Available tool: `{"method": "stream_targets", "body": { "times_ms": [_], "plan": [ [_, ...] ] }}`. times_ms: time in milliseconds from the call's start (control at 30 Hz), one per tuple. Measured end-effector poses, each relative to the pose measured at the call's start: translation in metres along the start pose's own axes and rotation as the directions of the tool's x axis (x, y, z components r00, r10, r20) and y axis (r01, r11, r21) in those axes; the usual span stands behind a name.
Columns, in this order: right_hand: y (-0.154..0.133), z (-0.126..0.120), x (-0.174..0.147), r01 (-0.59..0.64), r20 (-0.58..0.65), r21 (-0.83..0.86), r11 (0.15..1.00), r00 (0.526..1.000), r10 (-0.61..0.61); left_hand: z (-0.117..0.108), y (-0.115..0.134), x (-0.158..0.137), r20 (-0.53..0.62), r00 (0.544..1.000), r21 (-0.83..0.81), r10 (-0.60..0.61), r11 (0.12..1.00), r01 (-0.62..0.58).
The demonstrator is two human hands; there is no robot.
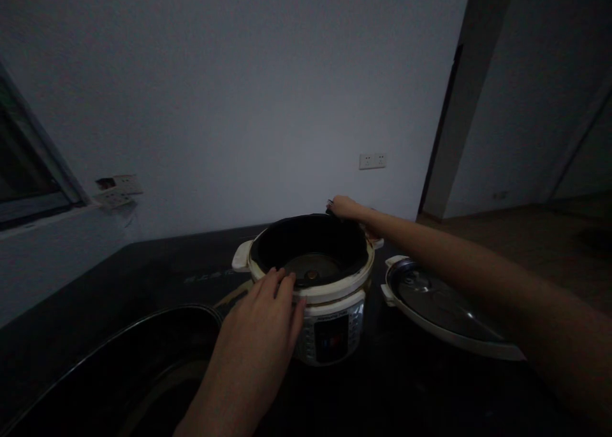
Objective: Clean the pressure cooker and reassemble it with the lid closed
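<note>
A white electric pressure cooker (pixel 335 293) stands uncovered on a dark countertop, its control panel facing me. Inside its dark cavity I see a flat bottom with a small round piece at the centre. My left hand (pixel 261 325) grips the cooker's near rim, fingertips over the edge and thumb against the front. At the far right rim, my right hand (pixel 345 206) is closed, with something dark at its fingertips that is too dim to make out. The cooker's lid (pixel 430 297) lies with its inner side up to the right, partly behind my right forearm.
A large dark round pot (pixel 119 348) fills the near left, cut off by the frame. The dark countertop (pixel 176 252) meets a pale wall with a double socket (pixel 373 161). Loose socket plates (pixel 117 192) hang near a window at left. A doorway lies at right.
</note>
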State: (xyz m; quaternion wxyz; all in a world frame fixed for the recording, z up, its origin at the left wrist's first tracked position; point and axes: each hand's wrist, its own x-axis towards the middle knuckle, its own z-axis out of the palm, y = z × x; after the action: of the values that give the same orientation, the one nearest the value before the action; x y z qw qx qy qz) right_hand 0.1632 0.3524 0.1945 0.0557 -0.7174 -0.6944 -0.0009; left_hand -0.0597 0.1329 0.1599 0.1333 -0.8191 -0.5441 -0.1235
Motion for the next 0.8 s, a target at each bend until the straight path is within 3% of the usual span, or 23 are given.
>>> {"method": "stream_targets", "body": {
  "times_ms": [200, 500, 700, 800],
  "plan": [
    [-0.012, 0.008, 0.0, 0.059, -0.016, 0.01, 0.998, 0.998, -0.059, 0.002, -0.001, -0.001, -0.035, 0.999, -0.006, 0.019, 1.0, -0.019],
    [0.005, 0.012, -0.014, 0.101, 0.025, 0.023, 0.995, 0.995, -0.101, -0.004, 0.001, 0.0, 0.033, 0.999, -0.058, -0.009, 0.998, 0.011],
    [-0.002, 0.014, -0.001, 0.086, 0.014, 0.055, 0.995, 0.996, -0.087, -0.003, 0.0, 0.001, 0.03, 1.0, -0.042, 0.007, 0.999, -0.006],
    [-0.013, 0.015, 0.008, 0.075, 0.004, 0.061, 0.995, 0.997, -0.076, 0.002, -0.003, 0.0, -0.028, 0.999, -0.034, 0.044, 0.998, -0.045]
  ]
}}
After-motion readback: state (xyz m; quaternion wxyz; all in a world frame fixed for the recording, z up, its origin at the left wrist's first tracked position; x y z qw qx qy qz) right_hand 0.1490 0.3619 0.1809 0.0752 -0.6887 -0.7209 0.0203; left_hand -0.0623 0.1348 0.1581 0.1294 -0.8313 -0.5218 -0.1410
